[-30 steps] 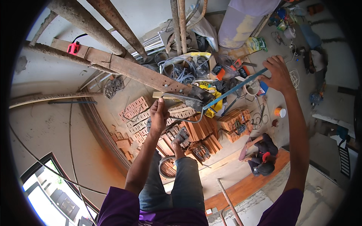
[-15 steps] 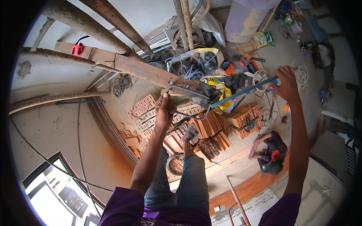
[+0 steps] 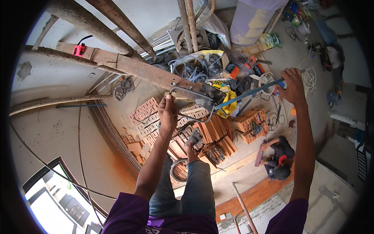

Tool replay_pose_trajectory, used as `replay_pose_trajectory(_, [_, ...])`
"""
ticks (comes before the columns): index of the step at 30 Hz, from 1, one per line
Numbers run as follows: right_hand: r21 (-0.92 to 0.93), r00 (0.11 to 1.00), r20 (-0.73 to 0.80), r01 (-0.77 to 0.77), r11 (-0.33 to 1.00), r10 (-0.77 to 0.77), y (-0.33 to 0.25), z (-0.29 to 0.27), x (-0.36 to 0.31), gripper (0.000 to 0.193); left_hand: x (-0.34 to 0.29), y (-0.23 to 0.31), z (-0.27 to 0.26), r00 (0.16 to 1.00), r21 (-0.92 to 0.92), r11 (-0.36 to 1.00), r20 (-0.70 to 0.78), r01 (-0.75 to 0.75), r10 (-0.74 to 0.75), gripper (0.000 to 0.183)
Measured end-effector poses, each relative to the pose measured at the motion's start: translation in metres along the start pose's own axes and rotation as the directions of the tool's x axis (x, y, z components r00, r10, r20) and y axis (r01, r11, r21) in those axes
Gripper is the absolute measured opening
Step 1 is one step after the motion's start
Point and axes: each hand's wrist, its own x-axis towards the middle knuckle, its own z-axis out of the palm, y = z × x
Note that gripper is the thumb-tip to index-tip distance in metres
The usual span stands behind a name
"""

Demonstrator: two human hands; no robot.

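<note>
Swung a little clockwise since the frame from a second ago, blue bar [image 3: 249, 94] now points toward two o'clock from the dark metal plate [image 3: 212, 93] at the plank's end. Its far end is grasped by the right grip [image 3: 293, 87], thumb below and fingers over. At nine o'clock from the plate, the left grip [image 3: 168, 111] pinches the bent grey rod [image 3: 194, 93] between thumb and fingers; that rod makes an angular loop by the end of the plank [image 3: 136, 70], with its corner at the bar's near end. Judging by this pose, the step is levering the rod round. To do it well, hold the rod firm and level on the left so the loop stays in one plane, and pull smoothly from the bar's far end, where leverage is best. Check that the near end is well seated (the contact is too small to tell), since a slip could jerk the right arm toward the crouching person [image 3: 281, 156] at four o'clock.
</note>
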Motion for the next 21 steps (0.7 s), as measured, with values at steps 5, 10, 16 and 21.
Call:
replay_pose_trajectory(5, [-0.014,1.0,-0.018,0.006,1.0,-0.006,0.001,0.003,0.001,0.048,0.001,0.0,-0.002,0.999,-0.055,0.998,0.026,0.028,-0.026,0.024])
replay_pose_trajectory(10, [0.029,0.996,0.071,-0.049,0.998,0.047,0.004,0.004,0.004,0.051,0.001,0.002,-0.002,0.999,-0.069,0.997,0.024,0.046,-0.044,0.024])
replay_pose_trajectory(16, [0.064,1.0,0.02,-0.021,0.998,0.02,0.005,0.003,0.01,0.049,-0.001,0.012,-0.003,0.995,-0.011,0.995,0.006,0.099,-0.099,0.023])
replay_pose_trajectory(21, [0.097,0.999,0.031,0.013,0.995,-0.016,0.009,-0.007,0.016,0.045,-0.016,0.038,0.021,0.878,0.707,0.619,0.007,-0.342,0.478,0.014])
